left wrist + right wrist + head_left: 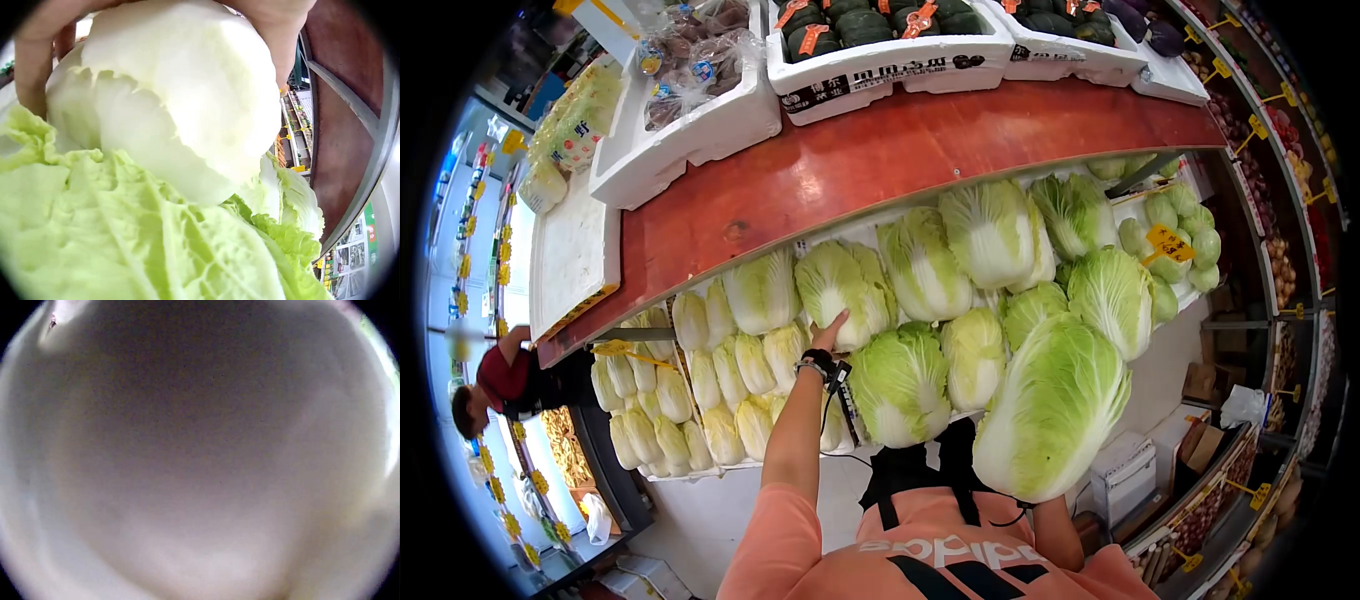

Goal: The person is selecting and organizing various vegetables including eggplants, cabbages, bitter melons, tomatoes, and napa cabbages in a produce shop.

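My left hand (830,332) grips the white base of a napa cabbage (840,283) in the front-middle of the shelf's back row. In the left wrist view its fingers (34,78) curl round that base, with pale green leaves below. A large napa cabbage (1055,405) is held up before my body on the right side, over my right forearm (1058,535). The right hand itself is hidden behind this cabbage. Its pale surface (200,487) fills the right wrist view, blurred and very close. A leafy napa cabbage (898,385) lies beside my left wrist.
Several napa cabbages (925,262) line the shelf, with small yellowish cabbages (725,370) at left and round green cabbages (1190,235) at right. A red-brown board (880,165) overhangs the shelf and carries white foam boxes (890,65). A person (510,375) stands far left.
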The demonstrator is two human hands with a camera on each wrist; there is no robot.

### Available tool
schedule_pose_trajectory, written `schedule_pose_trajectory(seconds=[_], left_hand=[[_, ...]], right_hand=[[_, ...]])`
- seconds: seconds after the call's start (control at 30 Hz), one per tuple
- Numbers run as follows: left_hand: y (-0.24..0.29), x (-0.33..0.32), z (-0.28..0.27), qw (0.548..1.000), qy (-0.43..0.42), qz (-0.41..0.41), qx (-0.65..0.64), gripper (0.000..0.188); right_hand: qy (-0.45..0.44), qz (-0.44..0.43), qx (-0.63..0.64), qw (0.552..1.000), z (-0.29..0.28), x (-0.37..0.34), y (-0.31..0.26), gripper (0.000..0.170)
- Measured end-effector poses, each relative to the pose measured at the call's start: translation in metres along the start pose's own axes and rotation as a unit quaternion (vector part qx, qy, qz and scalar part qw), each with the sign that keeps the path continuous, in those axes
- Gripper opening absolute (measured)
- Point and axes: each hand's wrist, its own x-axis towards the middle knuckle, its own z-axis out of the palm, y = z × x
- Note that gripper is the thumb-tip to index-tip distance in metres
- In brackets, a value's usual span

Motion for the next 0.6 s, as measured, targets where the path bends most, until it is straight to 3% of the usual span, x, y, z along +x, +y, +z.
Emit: schedule_pose_trajectory(seconds=[0.1,0.17,0.27,0.3,0.4,0.43,0.6], left_hand=[[0.013,-0.013,0.013,0.999,0.038,-0.008,0.019,0.127],[0.040,-0.050,0.032,0.997,0.068,-0.019,0.026,0.110],[0.056,-0.065,0.045,0.984,0.101,-0.003,0.144,0.134],[0.057,-0.069,0.047,0.983,0.112,0.015,0.145,0.130],[0.055,-0.070,0.035,0.993,0.066,0.034,0.097,0.122],[0.051,-0.073,0.030,0.996,0.064,0.039,0.054,0.108],[0.022,-0.057,0.011,0.999,-0.023,0.009,0.030,0.094]], right_hand=[[0.002,0.002,0.000,1.000,0.002,0.001,0.002,0.089],[0.001,0.006,-0.004,1.000,0.004,0.004,0.004,0.088],[0.002,0.012,-0.009,1.000,0.009,0.007,0.007,0.088],[0.001,0.011,-0.012,1.000,0.011,0.008,0.007,0.088],[-0.002,0.018,-0.016,1.000,0.016,0.012,0.010,0.087],[-0.002,0.019,-0.017,1.000,0.018,0.013,0.011,0.087],[-0.006,0.025,-0.022,0.999,0.024,0.017,0.016,0.086]])
